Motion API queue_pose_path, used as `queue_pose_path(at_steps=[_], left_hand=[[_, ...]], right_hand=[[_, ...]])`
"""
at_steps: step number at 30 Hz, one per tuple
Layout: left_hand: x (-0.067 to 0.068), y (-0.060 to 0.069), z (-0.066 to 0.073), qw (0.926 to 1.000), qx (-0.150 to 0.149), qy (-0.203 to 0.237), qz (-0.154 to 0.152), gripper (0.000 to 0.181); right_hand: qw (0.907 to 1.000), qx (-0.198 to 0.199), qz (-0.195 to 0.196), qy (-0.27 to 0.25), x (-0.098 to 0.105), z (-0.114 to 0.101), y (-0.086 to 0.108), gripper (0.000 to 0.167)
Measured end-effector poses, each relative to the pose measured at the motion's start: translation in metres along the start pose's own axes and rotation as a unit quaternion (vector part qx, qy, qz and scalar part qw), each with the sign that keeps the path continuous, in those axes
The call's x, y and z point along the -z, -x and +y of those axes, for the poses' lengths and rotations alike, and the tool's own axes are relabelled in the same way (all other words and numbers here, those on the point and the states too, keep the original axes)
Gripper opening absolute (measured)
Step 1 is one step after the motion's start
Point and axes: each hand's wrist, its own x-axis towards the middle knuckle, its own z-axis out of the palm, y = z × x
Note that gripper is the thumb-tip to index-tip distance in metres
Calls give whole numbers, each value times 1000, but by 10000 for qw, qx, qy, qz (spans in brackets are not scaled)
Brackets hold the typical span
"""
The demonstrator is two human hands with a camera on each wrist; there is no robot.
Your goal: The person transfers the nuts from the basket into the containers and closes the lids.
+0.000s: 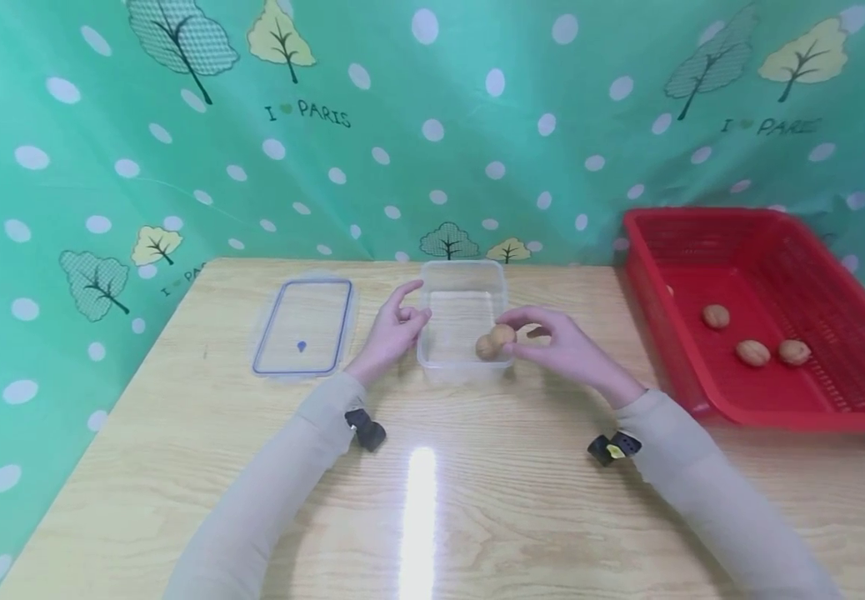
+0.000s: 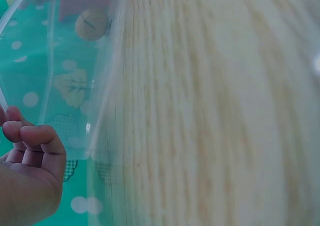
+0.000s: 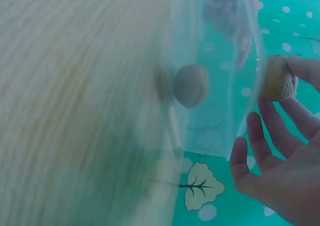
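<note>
A clear plastic container (image 1: 462, 364) stands on the table. One walnut (image 1: 486, 347) lies inside it toward the near right corner, also seen through the wall in the right wrist view. My right hand (image 1: 556, 343) pinches a second walnut (image 3: 278, 78) between thumb and fingers, at rim height over the container's right side. On the opposite side, my left hand (image 1: 390, 331) holds the left rim, with the thumb at the edge and the index finger stretched along it. In the left wrist view its other fingers (image 2: 42, 138) are curled beside the wall.
A red plastic basket (image 1: 702, 358) with several walnuts (image 1: 752, 352) stands at the right. A clear lid (image 1: 312, 321) with a blue seal lies left of the container. Behind the wooden table (image 1: 515, 500) hangs a green patterned cloth (image 1: 402, 100).
</note>
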Motion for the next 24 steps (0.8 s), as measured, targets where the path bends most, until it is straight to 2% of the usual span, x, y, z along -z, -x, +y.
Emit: queue_pose_path(at_steps=[9,16,19,24], left_hand=[[0,1,-2,10000,31,-4,15,56],[1,-1,-2,10000,78,20,-26,56],[2,0,2,9998,139,132,-85,57],[-1,8,21,9997,154,93,-162,57]], right_hand=[[10000,-37,37,-14,-8,7,-2,39],[9998,52,-27,203,-11,5,-2,41],[9993,96,-148,324,-11,6,-3,41],[9980,91,-370,496,-9,5,-9,36]])
